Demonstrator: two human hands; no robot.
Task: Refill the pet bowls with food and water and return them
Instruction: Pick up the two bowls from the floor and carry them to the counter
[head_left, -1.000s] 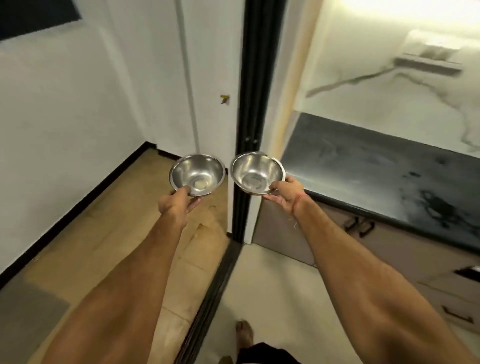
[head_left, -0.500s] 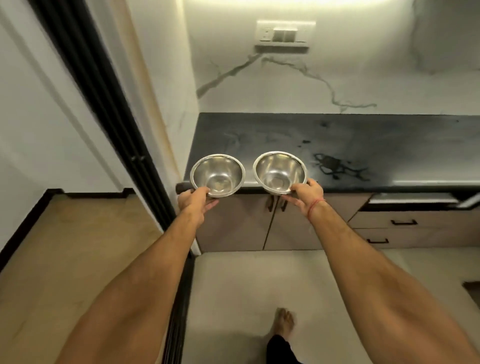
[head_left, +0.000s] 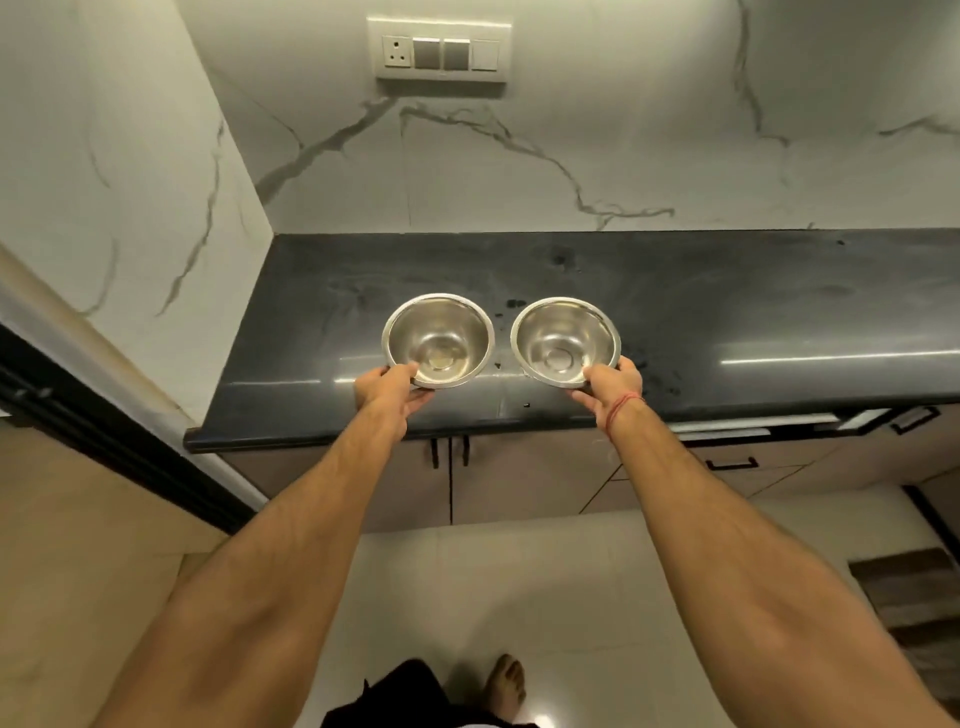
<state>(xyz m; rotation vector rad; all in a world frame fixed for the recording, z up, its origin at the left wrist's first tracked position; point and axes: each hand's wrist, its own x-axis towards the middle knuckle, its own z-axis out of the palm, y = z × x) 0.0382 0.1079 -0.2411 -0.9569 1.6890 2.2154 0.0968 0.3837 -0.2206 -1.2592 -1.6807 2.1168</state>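
Both my bare forearms reach straight forward, roughly parallel. My left hand (head_left: 390, 391) pinches the near rim of the left round steel bowl (head_left: 438, 340), thumb on top, fingers under. My right hand (head_left: 613, 387), red thread at the wrist, grips the right round steel bowl (head_left: 566, 343) the same way.

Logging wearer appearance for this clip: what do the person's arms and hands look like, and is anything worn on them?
Both forearms are bare, with no sleeves, gloves or watch in view. The left hand wears nothing visible. The right hand has a thin red thread tied round its wrist. No rings can be made out on either hand.
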